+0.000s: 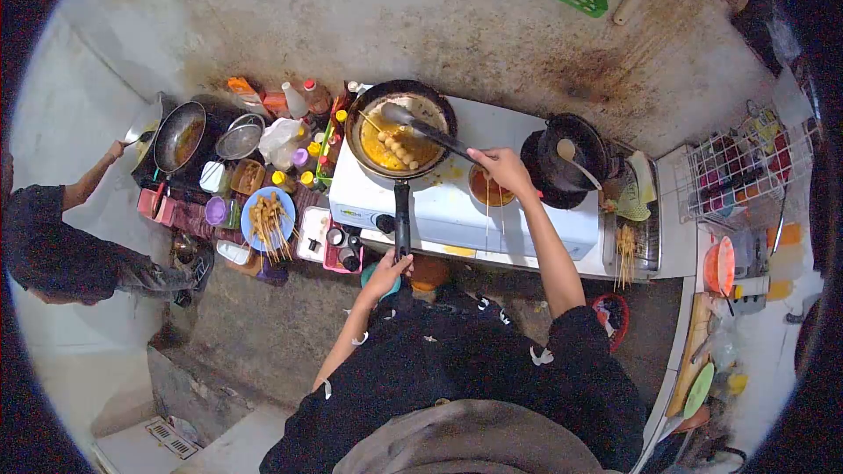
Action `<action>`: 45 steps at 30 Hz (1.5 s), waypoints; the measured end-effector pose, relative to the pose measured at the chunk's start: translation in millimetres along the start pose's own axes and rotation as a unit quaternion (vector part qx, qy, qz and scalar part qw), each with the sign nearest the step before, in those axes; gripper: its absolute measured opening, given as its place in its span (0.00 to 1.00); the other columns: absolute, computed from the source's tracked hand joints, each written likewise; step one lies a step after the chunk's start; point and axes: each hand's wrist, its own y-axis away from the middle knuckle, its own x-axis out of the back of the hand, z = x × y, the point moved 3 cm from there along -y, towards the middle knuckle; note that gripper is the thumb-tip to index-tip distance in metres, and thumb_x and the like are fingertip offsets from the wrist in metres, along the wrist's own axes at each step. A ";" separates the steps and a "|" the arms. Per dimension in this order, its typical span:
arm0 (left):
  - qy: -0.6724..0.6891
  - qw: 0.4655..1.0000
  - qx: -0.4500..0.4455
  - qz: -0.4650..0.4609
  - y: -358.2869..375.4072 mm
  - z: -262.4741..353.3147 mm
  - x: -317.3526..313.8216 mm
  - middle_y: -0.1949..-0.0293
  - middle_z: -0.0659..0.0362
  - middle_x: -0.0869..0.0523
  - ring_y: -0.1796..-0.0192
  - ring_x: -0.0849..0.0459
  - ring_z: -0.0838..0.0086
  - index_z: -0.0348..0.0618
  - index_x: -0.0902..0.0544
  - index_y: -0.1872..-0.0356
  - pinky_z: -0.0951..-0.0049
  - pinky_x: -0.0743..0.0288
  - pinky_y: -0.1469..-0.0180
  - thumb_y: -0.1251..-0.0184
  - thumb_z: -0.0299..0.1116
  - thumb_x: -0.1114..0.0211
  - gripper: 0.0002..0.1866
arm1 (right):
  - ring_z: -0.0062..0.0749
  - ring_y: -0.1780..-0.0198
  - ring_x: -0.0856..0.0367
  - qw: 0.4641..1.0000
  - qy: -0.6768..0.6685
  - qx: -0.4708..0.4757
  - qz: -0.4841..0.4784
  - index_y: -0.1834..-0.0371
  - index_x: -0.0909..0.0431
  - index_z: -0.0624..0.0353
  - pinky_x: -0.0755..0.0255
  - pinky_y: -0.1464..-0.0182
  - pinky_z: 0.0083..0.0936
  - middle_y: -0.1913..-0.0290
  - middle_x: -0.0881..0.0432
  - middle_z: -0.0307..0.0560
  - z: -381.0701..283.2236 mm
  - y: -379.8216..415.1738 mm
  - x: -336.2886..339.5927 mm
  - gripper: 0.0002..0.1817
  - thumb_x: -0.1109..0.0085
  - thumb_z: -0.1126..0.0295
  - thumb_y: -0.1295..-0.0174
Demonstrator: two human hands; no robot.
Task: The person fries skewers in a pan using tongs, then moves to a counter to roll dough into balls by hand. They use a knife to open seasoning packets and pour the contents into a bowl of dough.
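While the left hand [384, 272] is curled around the black handle [402, 219] of a frying pan [355, 145], its fingers wrapped near the end closest to the person's body, the right hand [502, 172] is closed on the dark shaft of a long utensil [443, 140]. The utensil slants across the pan's right rim, its broad grey head above the far part of the pan; whether that head touches the oil cannot be told. Inside the pan, a skewer of round pieces [398, 149] lies at a slant in the yellowish oil, its bare stick pointing up and to the left. The pan sits on the left side of a white stove [549, 226]. Just below the right hand, an orange-red bowl [505, 201] rests on the stove, thin sticks reaching out over its near edge. Farther right are a dark wok [590, 134] with a ladle [567, 151] in it and, beyond the stove, a bunch of skewers [625, 247]. To the left, a blue plate [290, 213] bears more skewers, among bottles and tubs. At the far left, a co-worker's hand [116, 150] grips a utensil beside a second pan [184, 120].
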 end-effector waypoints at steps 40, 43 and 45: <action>0.015 1.000 0.009 -0.009 -0.9 -3.9 0.5 0.74 0.62 0.26 0.71 0.27 0.80 0.40 0.33 0.64 0.80 0.32 0.66 0.38 0.38 0.47 0.12 | 0.48 0.66 0.22 0.967 0.219 0.103 0.075 0.62 0.23 0.59 0.30 0.63 0.37 0.70 0.21 0.57 -2.4 2.5 9.3 0.31 0.58 0.40 0.47; 0.016 1.000 0.003 -0.011 -0.9 1.4 0.0 0.74 0.62 0.26 0.71 0.27 0.80 0.40 0.33 0.64 0.80 0.32 0.67 0.38 0.38 0.47 0.11 | 0.47 0.64 0.23 0.991 0.098 0.095 -0.002 0.62 0.23 0.59 0.31 0.61 0.35 0.68 0.21 0.56 2.1 -1.9 6.3 0.30 0.58 0.42 0.46; 0.032 0.999 0.020 0.000 2.5 7.4 -2.3 0.73 0.62 0.26 0.70 0.26 0.80 0.40 0.33 0.64 0.80 0.31 0.67 0.38 0.37 0.47 0.11 | 0.46 0.63 0.23 0.989 0.084 0.123 0.021 0.62 0.22 0.58 0.31 0.60 0.33 0.67 0.21 0.54 5.6 -2.9 3.8 0.29 0.58 0.43 0.45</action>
